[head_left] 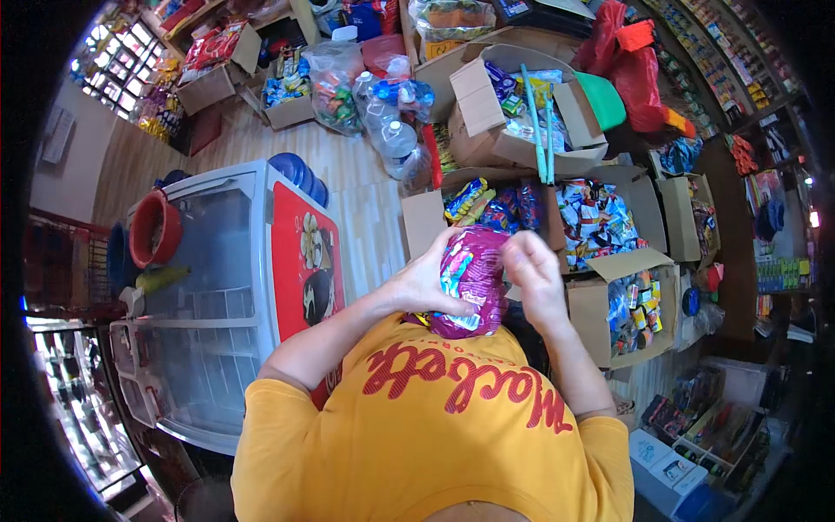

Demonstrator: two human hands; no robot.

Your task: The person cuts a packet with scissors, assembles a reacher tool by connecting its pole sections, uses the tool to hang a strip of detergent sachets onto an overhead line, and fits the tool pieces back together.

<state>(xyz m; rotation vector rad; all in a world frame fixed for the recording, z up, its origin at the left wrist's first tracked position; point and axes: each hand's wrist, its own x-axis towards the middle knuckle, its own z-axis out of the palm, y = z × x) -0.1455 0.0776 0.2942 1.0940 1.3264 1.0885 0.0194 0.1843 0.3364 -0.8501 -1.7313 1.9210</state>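
My left hand (pixel 428 280) grips a shiny purple snack bag (pixel 480 283) in front of my chest, its thumb lying across the lower front. The bag is upright and printed with bright colours on its left part. Beside its upper right edge is my right hand (pixel 534 271), with fingers curled in and pinched together; what they hold, if anything, is hidden. Just beyond the bag stands an open cardboard box (pixel 426 221) with blue and yellow snack packs (pixel 497 205) inside.
To the left stands a white glass-topped freezer (pixel 204 228) carrying a red bowl (pixel 156 228). Several open boxes of packets, including a lower-right carton (pixel 591 322), crowd the right. Plastic bottles (pixel 396 143) stand on the floor ahead. Stocked shelves (pixel 739 52) line the right wall.
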